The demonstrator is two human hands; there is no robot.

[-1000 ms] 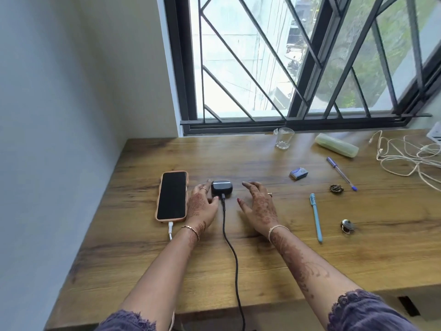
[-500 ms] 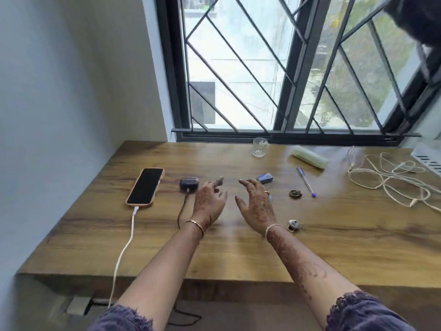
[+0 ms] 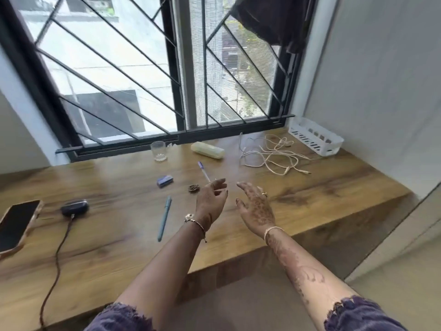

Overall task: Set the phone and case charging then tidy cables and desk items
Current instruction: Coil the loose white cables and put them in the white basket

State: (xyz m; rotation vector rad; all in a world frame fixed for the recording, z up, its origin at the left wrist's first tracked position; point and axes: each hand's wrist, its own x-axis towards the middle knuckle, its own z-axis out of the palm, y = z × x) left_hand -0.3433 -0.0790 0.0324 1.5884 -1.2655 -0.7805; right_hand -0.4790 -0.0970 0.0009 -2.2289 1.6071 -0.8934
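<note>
Wooden worktop [image 3: 310,211]: left hand [image 3: 210,201] and right hand [image 3: 256,209] are held above it, grips loosely spread, nothing grasped. Contents of the far-right-corner basket [image 3: 315,139] cannot be told.

— What's on the desk [image 3: 334,192]?
— Phone [image 3: 16,224] at the left edge, case [image 3: 74,207] beside it, its cable [image 3: 57,254] running off the front edge.
— Further back?
— Glass [image 3: 158,151], tube [image 3: 208,150] and white cables [image 3: 269,151] along the back edge, basket [image 3: 315,139] in the back right corner. Mid-desk: teal pen [image 3: 164,218], blue pen [image 3: 204,173], block [image 3: 164,181].
</note>
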